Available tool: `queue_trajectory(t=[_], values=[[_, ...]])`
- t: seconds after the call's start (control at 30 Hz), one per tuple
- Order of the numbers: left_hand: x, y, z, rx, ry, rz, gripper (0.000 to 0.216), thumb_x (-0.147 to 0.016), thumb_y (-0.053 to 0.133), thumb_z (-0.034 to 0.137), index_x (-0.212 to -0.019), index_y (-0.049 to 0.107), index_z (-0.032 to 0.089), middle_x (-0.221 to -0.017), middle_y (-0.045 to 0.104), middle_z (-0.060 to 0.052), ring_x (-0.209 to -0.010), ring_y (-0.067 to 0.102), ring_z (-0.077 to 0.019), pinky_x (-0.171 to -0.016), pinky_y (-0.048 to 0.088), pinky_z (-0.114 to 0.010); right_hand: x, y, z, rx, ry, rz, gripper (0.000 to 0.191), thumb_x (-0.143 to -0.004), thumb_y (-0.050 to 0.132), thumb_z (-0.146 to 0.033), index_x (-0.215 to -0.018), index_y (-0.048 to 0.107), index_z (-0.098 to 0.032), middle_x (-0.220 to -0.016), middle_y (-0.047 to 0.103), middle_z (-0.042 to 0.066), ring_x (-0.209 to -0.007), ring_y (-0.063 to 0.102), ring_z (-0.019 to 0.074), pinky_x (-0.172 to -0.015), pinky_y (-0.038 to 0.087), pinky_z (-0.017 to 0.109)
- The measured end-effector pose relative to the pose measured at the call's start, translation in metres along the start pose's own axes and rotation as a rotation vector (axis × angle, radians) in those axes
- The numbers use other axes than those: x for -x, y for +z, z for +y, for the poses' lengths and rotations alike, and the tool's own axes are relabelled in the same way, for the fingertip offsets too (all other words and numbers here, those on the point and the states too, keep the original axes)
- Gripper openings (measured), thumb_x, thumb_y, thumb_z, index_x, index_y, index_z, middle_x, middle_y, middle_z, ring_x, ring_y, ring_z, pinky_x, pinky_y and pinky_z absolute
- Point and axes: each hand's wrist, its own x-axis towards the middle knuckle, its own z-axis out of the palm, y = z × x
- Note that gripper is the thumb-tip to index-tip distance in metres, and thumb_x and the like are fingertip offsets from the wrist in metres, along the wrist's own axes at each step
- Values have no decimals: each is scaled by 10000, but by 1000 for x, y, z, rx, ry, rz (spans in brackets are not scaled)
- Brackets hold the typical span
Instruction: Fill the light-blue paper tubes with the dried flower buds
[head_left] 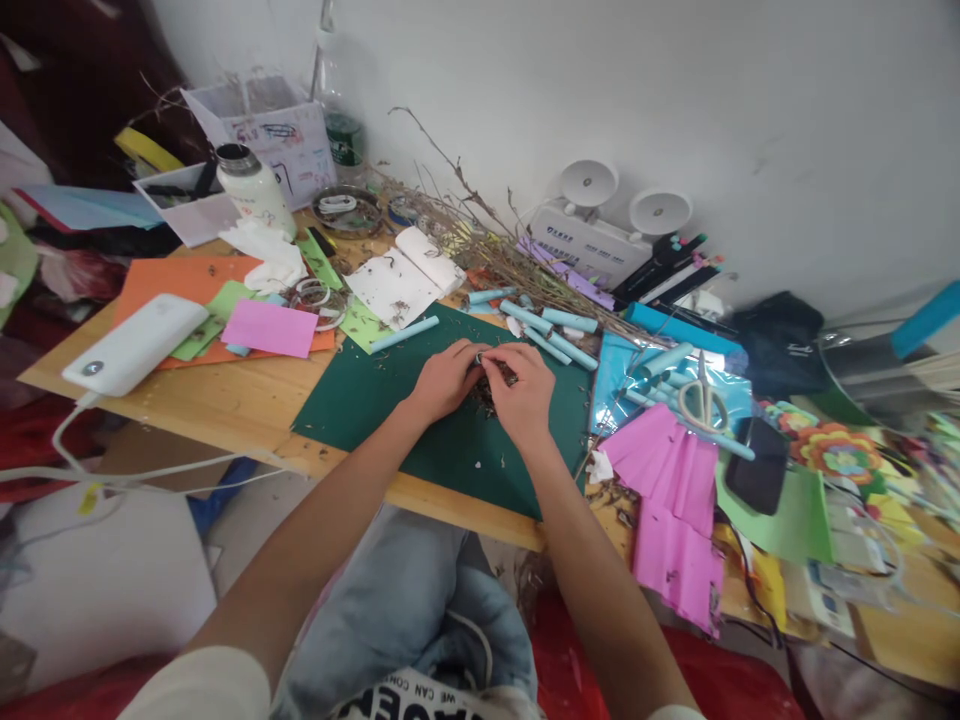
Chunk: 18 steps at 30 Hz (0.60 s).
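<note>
My left hand (448, 380) and my right hand (523, 388) meet over the dark green mat (360, 400). The fingers of my left hand are closed around what looks like a small paper tube (478, 357); only its pale end shows. Right at that end, my right thumb and fingers are pinched together, and what they hold is hidden. Brown dry plant bits (484, 398) lie in a small heap under both hands. One light blue paper tube (405, 333) rests at the mat's upper left edge. Several more paper tubes (574, 350) lie beyond my right hand.
Dry twigs (495, 245) stretch along the wall. To the right are scissors (703, 400), pink crepe paper (667, 470) and a phone (757, 465). A white power bank (135, 343), a pink sheet (270, 328) and a white bottle (255, 190) stand or lie left.
</note>
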Motion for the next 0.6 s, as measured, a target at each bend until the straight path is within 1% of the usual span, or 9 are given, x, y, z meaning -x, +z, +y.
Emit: queue_trajectory(t=[0.13, 0.23, 0.3, 0.4, 0.47, 0.6], values=[[0, 1, -2, 25, 9, 7, 317, -986, 436, 320, -1223, 611, 202, -1155, 663, -97, -1076, 627, -206, -916, 524, -336, 3, -3, -1, 196, -165, -72, 217, -920, 528, -242, -991, 733, -232, -1040, 649, 108, -1013, 564, 257, -905, 498, 427], [0, 1, -3, 39, 3, 29, 322, -990, 430, 324, -1220, 613, 192, -1141, 664, -104, -1054, 627, -205, -907, 524, -337, 4, -5, -3, 249, -249, -145, 268, -921, 507, -215, -1089, 715, -236, -1092, 633, 117, -1056, 552, 269, -925, 494, 438], [0, 2, -3, 31, 2, 36, 316, -990, 431, 319, -1202, 620, 181, -1121, 667, -106, -1038, 629, -206, -893, 525, -335, 3, -7, -4, 186, -224, -136, 266, -932, 491, -220, -1089, 707, -224, -1076, 640, 114, -1038, 577, 253, -925, 505, 418], [0, 2, -2, 26, -9, 44, 298, -987, 445, 335, -1155, 639, 184, -1074, 673, -97, -999, 636, -198, -868, 524, -323, 2, -10, -7, 65, -108, -66, 245, -950, 472, -244, -1043, 697, -214, -1022, 663, 99, -970, 623, 219, -883, 532, 369], [-1, 2, -2, 42, -12, 49, 293, -987, 453, 349, -1142, 645, 193, -1070, 675, -91, -995, 637, -192, -873, 521, -319, 2, -11, -8, 48, -70, -49, 236, -952, 465, -249, -1017, 690, -221, -1002, 667, 90, -945, 634, 210, -863, 538, 354], [-1, 2, -3, 54, 5, 50, 292, -988, 451, 350, -1146, 643, 197, -1076, 674, -92, -1009, 631, -194, -879, 514, -322, 4, -6, -9, 97, -132, -102, 225, -927, 469, -212, -986, 686, -208, -1039, 642, 105, -1000, 605, 223, -915, 515, 370]])
